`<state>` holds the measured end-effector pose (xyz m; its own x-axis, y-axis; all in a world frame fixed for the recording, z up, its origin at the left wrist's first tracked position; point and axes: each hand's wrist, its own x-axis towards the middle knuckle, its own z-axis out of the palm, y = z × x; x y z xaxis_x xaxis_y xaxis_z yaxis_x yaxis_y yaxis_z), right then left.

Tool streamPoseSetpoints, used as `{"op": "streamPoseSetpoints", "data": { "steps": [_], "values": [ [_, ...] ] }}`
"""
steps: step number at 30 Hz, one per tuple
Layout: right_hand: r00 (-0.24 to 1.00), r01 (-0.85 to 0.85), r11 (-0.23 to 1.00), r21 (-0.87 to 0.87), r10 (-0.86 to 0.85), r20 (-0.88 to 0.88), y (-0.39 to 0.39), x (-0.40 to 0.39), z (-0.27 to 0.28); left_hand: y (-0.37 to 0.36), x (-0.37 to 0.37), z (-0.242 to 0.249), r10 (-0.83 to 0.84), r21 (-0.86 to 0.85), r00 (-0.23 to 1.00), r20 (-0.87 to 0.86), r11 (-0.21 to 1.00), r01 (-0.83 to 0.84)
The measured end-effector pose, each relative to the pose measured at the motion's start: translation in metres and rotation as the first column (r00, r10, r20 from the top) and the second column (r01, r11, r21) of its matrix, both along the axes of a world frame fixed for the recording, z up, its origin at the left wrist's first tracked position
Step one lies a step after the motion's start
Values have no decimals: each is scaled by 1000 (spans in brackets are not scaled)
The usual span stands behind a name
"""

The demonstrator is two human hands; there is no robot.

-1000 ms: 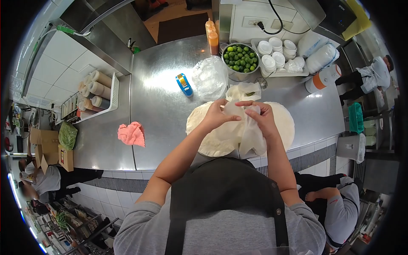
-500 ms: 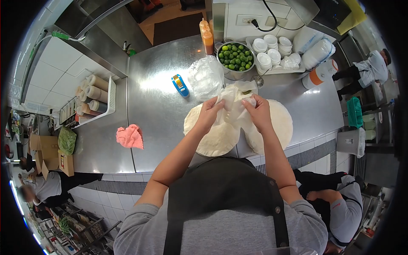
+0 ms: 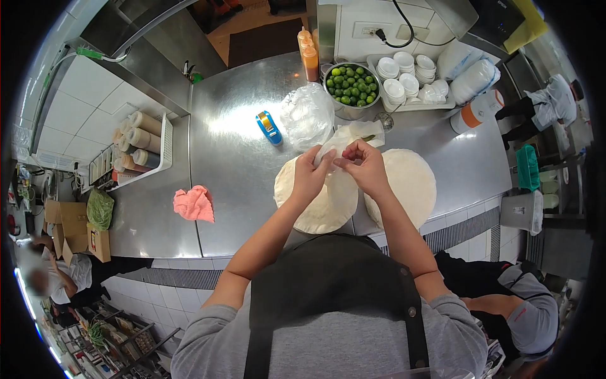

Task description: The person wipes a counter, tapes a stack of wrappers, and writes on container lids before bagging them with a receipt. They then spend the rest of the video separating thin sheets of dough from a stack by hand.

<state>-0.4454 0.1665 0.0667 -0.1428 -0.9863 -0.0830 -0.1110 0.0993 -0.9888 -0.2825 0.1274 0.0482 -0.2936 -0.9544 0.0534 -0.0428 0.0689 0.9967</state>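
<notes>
Both hands are above two stacks of round, flat, pale tortillas. My left hand [image 3: 310, 175] is closed on a thin, whitish, see-through plastic bag [image 3: 327, 150], over the left tortilla stack [image 3: 328, 205]. Close beside it, my right hand [image 3: 366, 167] pinches with thumb and fingertips at the bag; the exact spot is hidden by the fingers. The right tortilla stack [image 3: 407, 189] lies just right of my right wrist. Behind the hands, a pale crumpled sheet [image 3: 356, 131] with a small green mark lies on the steel counter.
Behind are a clear crumpled plastic bag [image 3: 307, 115], a blue tape dispenser [image 3: 269, 129], a pot of limes [image 3: 351, 85], sauce bottles [image 3: 310, 62] and a tray of white cups [image 3: 404, 104]. A pink cloth [image 3: 194, 203] lies left. A co-worker [image 3: 527, 309] is at lower right.
My right hand has moved left, close to my left hand. The plastic, spread between both hands before, is now bunched nearer the left one, and more of the right tortilla stack shows.
</notes>
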Motion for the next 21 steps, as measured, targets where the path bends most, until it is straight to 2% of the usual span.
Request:
{"op": "streamPoseSetpoints", "data": {
  "steps": [1,3,4,8,10,11,13,14,16,19,21],
  "values": [
    [999,34,999,24,-34,-18,0,1,2,3,0,11,-25,48,997,-66,998,28],
    [999,21,1000,-10,-21,26,0,-1,6,4,3,21,-51,114,996,-72,992,59],
    [998,8,999,-45,-5,69,-1,-3,6,4,5,22,-75,180,994,-80,980,88],
    [999,-5,1000,-14,5,42,0,-4,3,-3,11,16,-73,271,983,-166,956,116],
    [976,103,991,-81,-116,-182,3,6,8,-4,12,13,-4,253,999,-33,967,13],
    [977,101,992,-80,-114,-181,3,11,9,-3,10,12,-2,253,999,-32,968,11],
    [881,134,968,-212,-214,-423,4,21,10,1,4,16,69,195,996,-49,979,-59],
    [881,133,968,-212,-214,-422,4,25,8,4,2,19,70,196,996,-48,979,-59],
    [824,96,898,-430,-314,-473,3,29,1,6,-1,28,111,188,993,-39,977,-102],
    [887,65,882,-467,-266,-378,4,30,-4,6,0,28,170,228,978,-117,963,-140],
    [876,3,884,-467,-227,-425,6,28,-3,2,4,25,200,282,968,-150,947,-152]
  ]
}}
